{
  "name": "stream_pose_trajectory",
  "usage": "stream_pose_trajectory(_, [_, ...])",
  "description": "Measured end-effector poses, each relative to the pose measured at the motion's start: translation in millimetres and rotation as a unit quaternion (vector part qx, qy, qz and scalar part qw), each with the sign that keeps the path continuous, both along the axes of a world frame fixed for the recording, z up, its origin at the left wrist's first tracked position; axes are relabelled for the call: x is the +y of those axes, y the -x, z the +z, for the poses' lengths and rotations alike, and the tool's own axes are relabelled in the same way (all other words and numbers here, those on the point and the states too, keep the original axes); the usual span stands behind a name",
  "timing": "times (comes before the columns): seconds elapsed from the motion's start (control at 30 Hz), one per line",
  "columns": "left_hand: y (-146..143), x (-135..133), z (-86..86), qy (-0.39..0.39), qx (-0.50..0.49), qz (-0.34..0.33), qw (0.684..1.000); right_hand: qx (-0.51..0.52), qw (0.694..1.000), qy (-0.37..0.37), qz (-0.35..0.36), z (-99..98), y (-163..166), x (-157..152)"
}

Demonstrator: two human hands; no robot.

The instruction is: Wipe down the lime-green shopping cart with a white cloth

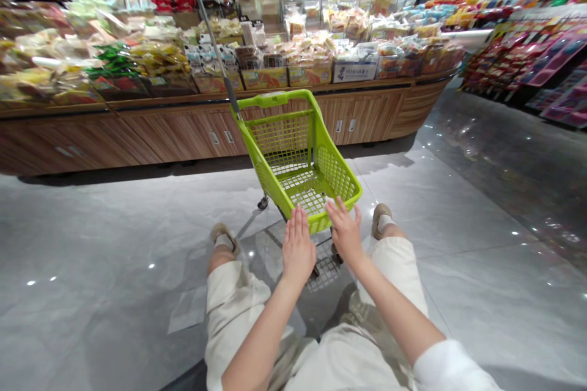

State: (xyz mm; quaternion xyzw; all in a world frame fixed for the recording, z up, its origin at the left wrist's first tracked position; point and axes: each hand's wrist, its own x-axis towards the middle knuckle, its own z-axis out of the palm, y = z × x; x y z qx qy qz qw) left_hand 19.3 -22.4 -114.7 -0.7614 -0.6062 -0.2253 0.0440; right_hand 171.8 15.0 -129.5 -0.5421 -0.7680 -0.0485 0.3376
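Note:
A small green plastic shopping cart [337,171] stands in front of me, its basket showing nothing inside. My left hand [299,247] is at the near left corner of the basket rim, fingers stretched out and held side by side. At the near right part of the rim is my right hand [346,235], its fingers extended and a little apart. A tiny white patch [329,200] shows by the right fingertips; what it is I cannot make out. Whether either palm presses on the rim is hidden.
Beyond the cart runs a long wooden display counter [270,128] heaped with packaged snacks [309,52]. A grey pole [208,24] rises from the cart's far left corner. My legs straddle the cart's near end on a shiny tiled floor [114,244]. More shelves [550,67] stand at right.

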Motion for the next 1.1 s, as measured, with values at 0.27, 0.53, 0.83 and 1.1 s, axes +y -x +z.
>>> stream_pose_trajectory(0.27, [16, -2, -2.9, -0.002, 0.022, -0.007, 1.0, -0.075, 0.99, -0.005, 0.118, 3.6, 6, -11])
stream_pose_trajectory(0.53, [8, 0, -2.4, -0.001, 0.019, -0.009, 1.0, -0.006, 0.996, -0.027, -0.079, -7.6, -89, 36])
stream_pose_trajectory(0.83, [6, 1, -10.5, -0.017, 0.008, 0.01, 1.0, 0.021, 0.996, 0.005, 0.082, 0.4, 51, -20])
stream_pose_trajectory(1.1, [19, 0, -7.4, -0.013, 0.023, -0.01, 1.0, -0.049, 0.997, -0.043, 0.044, -4.0, -66, 28])
